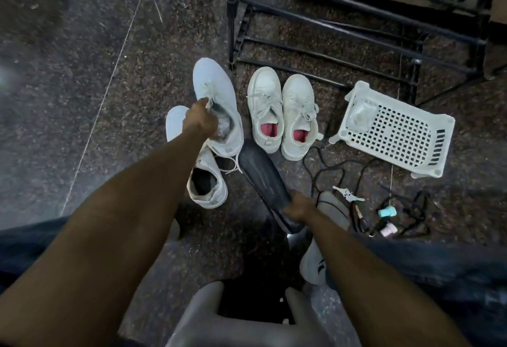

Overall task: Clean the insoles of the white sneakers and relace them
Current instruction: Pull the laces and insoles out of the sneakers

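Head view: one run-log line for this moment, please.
left hand: holds white sneaker | right hand: grips dark insole | second pair: laced, on floor

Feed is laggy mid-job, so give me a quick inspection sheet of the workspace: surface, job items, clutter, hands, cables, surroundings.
Surface: dark speckled stone floor.
Job's things: white high-top sneaker lifted by the left hand; its mate on the floor beneath; dark insole held out of the shoe; second white pair with red insoles standing side by side.
Clutter: white perforated basket overturned; keys; small teal item.
Hands: left hand grips the sneaker's collar; right hand grips the insole.
Cables: black cords or laces loose on floor.
Surroundings: black metal rack; grey plastic stool.
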